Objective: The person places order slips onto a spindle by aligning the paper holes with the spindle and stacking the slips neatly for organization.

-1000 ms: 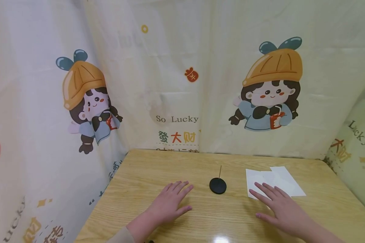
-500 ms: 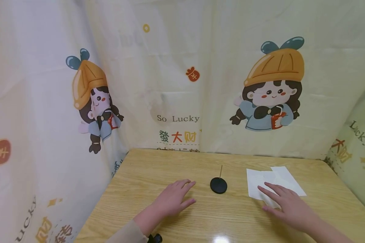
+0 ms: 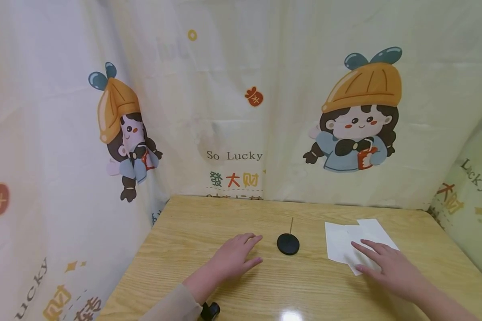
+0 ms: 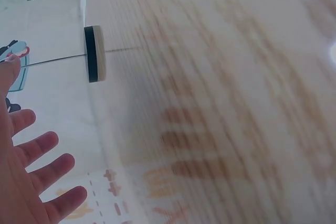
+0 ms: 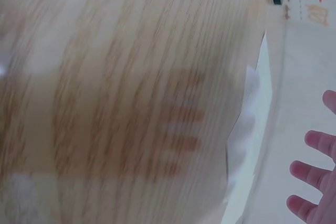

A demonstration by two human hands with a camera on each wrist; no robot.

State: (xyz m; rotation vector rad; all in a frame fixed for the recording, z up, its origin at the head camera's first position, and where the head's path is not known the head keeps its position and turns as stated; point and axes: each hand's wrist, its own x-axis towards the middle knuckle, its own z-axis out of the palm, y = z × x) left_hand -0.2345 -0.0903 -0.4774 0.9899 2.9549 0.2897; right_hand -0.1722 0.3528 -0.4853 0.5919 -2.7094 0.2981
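A thin upright metal spike on a round black base [image 3: 288, 244] stands near the middle of the table. To its right lie several overlapping sheets of white paper [image 3: 337, 243], some partly hidden by my right hand. My left hand [image 3: 234, 258] hovers left of the spike base, its fingers spread and holding nothing. My right hand [image 3: 397, 273] is held over the near edge of the papers, fingers extended. The right wrist view shows these fingers [image 5: 306, 170] apart from the paper [image 5: 247, 124]. In the left wrist view, the black base [image 4: 95, 54] sits beyond the left hand [image 4: 26, 182].
The wooden table [image 3: 297, 285] carries these things. A printed cream curtain [image 3: 225, 111] hangs around its back and sides. Below the left wrist a small black object [image 3: 210, 311] shows at the frame's lower edge.
Both hands have drifted a little to the right, and the right hand has come slightly nearer to me, uncovering more of the papers. The spike and papers have stayed in place.
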